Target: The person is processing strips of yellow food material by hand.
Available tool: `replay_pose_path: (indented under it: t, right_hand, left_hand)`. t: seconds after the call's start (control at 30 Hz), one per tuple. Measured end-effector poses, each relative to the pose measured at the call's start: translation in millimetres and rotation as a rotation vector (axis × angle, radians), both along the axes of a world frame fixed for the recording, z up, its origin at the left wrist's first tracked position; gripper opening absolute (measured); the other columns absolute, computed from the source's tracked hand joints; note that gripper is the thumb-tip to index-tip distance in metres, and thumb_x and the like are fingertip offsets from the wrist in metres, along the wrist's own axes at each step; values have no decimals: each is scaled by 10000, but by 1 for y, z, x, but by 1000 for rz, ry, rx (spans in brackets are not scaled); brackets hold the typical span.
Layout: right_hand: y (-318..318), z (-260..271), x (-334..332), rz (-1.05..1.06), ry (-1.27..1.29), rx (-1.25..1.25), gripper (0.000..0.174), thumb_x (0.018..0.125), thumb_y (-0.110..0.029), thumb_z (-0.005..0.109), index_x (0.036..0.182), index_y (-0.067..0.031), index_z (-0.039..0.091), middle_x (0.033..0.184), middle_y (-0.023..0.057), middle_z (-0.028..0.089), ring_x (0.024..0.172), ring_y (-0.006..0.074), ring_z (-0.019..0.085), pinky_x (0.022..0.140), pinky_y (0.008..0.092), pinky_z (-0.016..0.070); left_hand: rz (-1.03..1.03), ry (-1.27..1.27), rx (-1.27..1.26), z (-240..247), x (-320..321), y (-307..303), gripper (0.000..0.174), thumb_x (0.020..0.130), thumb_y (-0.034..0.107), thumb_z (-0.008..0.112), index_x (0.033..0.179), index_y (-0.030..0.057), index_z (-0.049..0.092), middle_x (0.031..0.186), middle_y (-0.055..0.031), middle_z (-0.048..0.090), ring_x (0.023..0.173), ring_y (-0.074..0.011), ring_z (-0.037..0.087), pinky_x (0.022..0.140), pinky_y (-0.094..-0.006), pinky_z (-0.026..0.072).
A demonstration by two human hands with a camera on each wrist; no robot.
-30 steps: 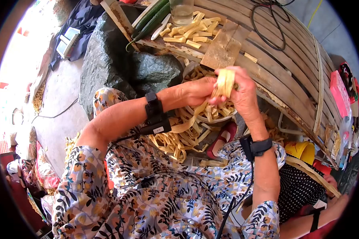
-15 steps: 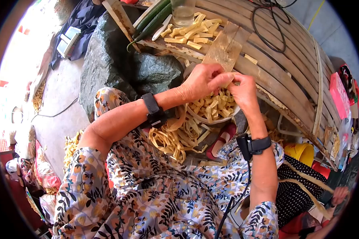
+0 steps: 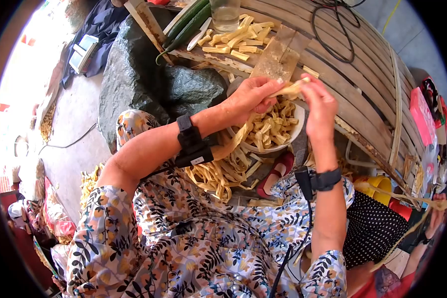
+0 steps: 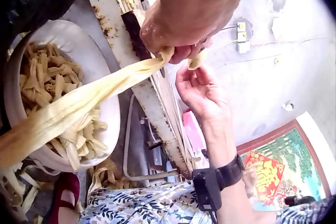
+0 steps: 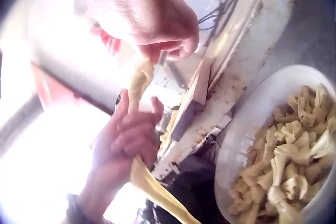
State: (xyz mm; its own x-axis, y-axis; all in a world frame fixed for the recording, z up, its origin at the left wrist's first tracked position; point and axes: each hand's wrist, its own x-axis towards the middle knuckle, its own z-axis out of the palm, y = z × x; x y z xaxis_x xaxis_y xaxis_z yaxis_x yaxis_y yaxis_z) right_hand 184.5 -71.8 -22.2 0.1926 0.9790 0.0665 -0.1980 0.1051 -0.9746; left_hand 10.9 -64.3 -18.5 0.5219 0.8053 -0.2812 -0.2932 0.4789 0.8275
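Observation:
Over the near edge of the slatted bench, my left hand (image 3: 256, 97) grips a long pale-yellow strip (image 3: 293, 90), which looks like bean curd skin. My right hand (image 3: 320, 107) pinches its far end with thumb and fingertips. Between the hands the strip is twisted into a knot (image 5: 140, 79), seen in the right wrist view. Its loose tail (image 4: 89, 90) runs down from the left hand past a white bowl (image 3: 301, 121). Many knotted pieces (image 3: 270, 131) fill that bowl, below both hands. A heap of loose strips (image 3: 216, 176) lies beside it.
On the slatted bench (image 3: 367, 99) are a wooden board (image 3: 281, 54), short cut pieces (image 3: 243, 37), a glass (image 3: 225, 17), cucumbers (image 3: 187, 30) and a black cable (image 3: 333, 44). Dark plastic (image 3: 129, 74) stands left of the bowl. Another person's hand (image 3: 434, 221) holds a strip at right.
A second ago the strip was wrapped round my right hand's fingers. The hands then came together at the strip, and now they have drawn apart with a knot between them.

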Motion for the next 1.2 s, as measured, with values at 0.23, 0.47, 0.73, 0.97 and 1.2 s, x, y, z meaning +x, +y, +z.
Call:
replay_pose_path:
  t: [0.23,0.47,0.73,0.97,1.2]
  right_hand:
    - [4,5,20,49,84,-185,182,786,-94,628,918,29,612,976,59,585,830,88,554,690,213,499]
    - [-7,2,-8,471,-20,-241,202,777,-161,640,919,-23,601,725,12,587,585,25,492,465,143,388]
    - [-2,-3,-4,315,217,-319,96,770,-93,625,823,-20,592,606,-11,497,450,12,361,388,157,252]
    - [9,-1,5,254,229,-322,89,760,-93,635,795,-35,578,591,-2,495,433,15,350,378,162,245]
    - [46,10,5,59,168,-116,140,770,-122,646,839,-18,584,608,9,520,452,29,391,407,171,316]
  left_hand:
    - [-177,38,-15,-9,-12,6,211,877,229,520,856,23,562,575,78,348,460,-7,272,396,-162,201]
    - [-366,-177,-160,-18,-22,12,222,898,229,474,839,29,550,539,92,313,408,-7,221,363,-163,159]
    - [-367,-109,-171,-20,-28,26,206,894,216,484,837,26,543,536,87,310,407,-8,220,364,-160,171]
    - [-300,219,239,-2,-31,33,192,877,185,508,860,6,574,571,42,435,474,-41,367,439,-171,290]
    - [-68,547,699,26,-25,76,152,854,120,514,850,-9,593,614,18,503,524,-44,428,483,-181,350]
